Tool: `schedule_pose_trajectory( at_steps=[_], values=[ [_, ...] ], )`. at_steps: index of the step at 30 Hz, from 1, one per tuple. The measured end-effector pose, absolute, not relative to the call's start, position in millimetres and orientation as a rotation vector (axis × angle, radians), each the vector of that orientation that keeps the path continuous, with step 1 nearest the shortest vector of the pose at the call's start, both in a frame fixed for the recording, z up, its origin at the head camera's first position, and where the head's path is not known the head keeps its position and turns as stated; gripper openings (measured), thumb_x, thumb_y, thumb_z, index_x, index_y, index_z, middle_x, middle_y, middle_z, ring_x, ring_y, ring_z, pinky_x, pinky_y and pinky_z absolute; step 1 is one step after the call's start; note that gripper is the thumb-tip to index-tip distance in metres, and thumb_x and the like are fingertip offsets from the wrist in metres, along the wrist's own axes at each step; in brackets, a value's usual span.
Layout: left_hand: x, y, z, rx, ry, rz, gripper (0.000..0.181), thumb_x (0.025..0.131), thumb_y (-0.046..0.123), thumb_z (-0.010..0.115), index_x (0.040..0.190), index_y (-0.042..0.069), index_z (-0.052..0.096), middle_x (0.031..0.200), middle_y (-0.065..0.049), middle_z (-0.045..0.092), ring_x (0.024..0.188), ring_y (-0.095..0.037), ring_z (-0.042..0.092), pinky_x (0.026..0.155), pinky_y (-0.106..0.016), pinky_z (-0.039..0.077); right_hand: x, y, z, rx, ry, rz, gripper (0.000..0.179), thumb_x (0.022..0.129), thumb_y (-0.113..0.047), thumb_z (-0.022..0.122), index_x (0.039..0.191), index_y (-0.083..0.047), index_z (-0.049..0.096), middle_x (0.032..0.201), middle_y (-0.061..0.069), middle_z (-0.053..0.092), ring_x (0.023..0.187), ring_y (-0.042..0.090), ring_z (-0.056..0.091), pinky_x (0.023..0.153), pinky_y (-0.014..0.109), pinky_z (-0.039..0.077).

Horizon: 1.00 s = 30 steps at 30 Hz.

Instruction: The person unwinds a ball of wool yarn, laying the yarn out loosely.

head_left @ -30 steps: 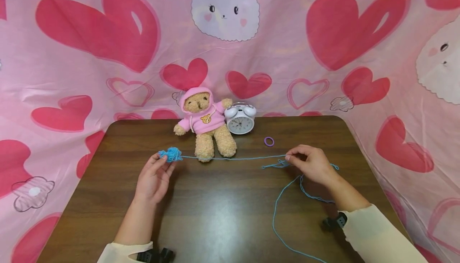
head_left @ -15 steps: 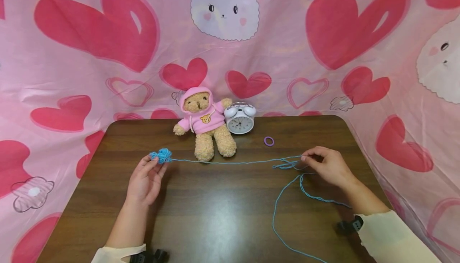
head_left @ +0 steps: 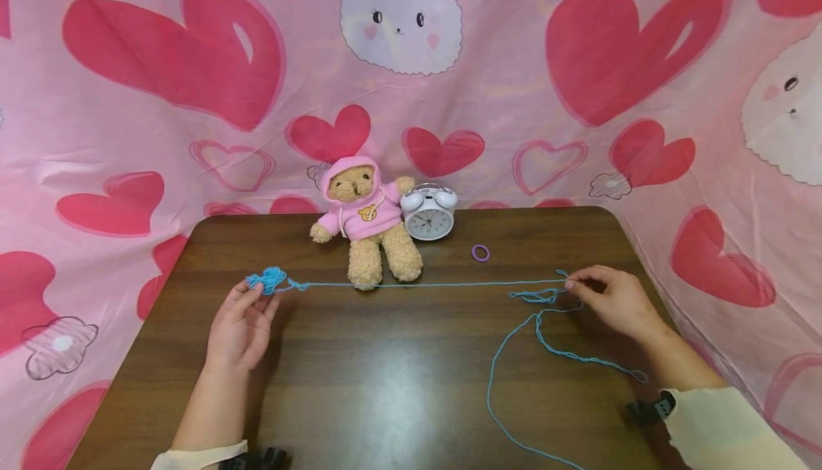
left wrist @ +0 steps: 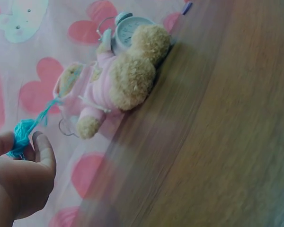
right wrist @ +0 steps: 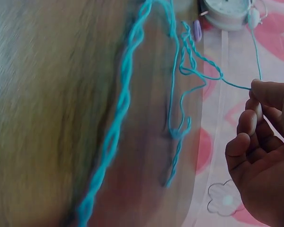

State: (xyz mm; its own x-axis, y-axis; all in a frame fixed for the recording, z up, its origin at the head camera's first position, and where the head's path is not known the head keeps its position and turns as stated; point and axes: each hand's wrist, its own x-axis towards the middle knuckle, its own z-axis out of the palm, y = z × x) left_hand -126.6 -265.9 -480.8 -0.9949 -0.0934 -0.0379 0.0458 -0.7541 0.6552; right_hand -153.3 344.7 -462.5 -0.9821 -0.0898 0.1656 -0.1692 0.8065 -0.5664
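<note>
My left hand [head_left: 240, 327] pinches a small bundle of blue yarn [head_left: 272, 279] between thumb and fingers, raised over the table's left side. From the bundle a single blue strand [head_left: 437, 284] stretches nearly level across to my right hand [head_left: 616, 302]. There the thumb and forefinger pinch the strand, the other fingers loosely bent, as the right wrist view shows. Below that hand, loose twisted yarn [head_left: 536, 296] lies on the wood, and a long slack length [head_left: 491, 384] curves down to the front edge. In the left wrist view the bundle [left wrist: 23, 135] has a few loose loops trailing from it.
A teddy bear [head_left: 366, 217] in a pink hoodie sits at the back of the brown table [head_left: 398, 356]. Beside it stands a white twin-bell alarm clock [head_left: 429, 213]. A purple ring [head_left: 480, 253] lies right of the clock. Pink heart-patterned cloth [head_left: 514, 63] hangs behind.
My hands have moved apart, the left to the left and the right to the right. The strand between them has grown longer, and loops have pulled out of the bundle.
</note>
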Motion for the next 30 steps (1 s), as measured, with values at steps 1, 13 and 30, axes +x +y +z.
schedule_pose_trajectory(
  at_steps=[1,13,30],
  values=[
    [-126,-267,-481,0.095,-1.052,-2.877,0.017,0.109,-0.002,0.044,0.107,0.004,0.060,0.111,-0.010,0.074,0.107,-0.021,0.071,0.102,-0.033,0.053,-153,347,-463,0.201,-2.862,0.900,0.012,0.095,-0.030,0.077,0.099,-0.018,0.079,0.090,-0.002,0.075,0.076,0.008,0.059,0.064,0.019,0.046],
    [-119,-289,-478,0.110,-0.927,-2.879,0.016,0.107,-0.004,0.044,0.109,0.002,0.058,0.111,-0.012,0.072,0.105,-0.024,0.071,0.101,-0.033,0.054,-150,376,-472,0.122,-2.853,0.847,0.014,0.095,-0.028,0.077,0.099,-0.015,0.080,0.091,0.002,0.076,0.077,0.001,0.056,0.065,0.020,0.044],
    [-114,-316,-476,0.161,-0.652,-2.865,0.014,0.106,-0.008,0.044,0.104,-0.002,0.057,0.109,-0.018,0.071,0.099,-0.028,0.072,0.091,-0.035,0.059,-147,402,-481,0.027,-2.907,0.854,0.024,0.097,-0.032,0.074,0.103,-0.009,0.078,0.091,0.007,0.076,0.076,0.000,0.052,0.063,0.021,0.043]
  ],
)
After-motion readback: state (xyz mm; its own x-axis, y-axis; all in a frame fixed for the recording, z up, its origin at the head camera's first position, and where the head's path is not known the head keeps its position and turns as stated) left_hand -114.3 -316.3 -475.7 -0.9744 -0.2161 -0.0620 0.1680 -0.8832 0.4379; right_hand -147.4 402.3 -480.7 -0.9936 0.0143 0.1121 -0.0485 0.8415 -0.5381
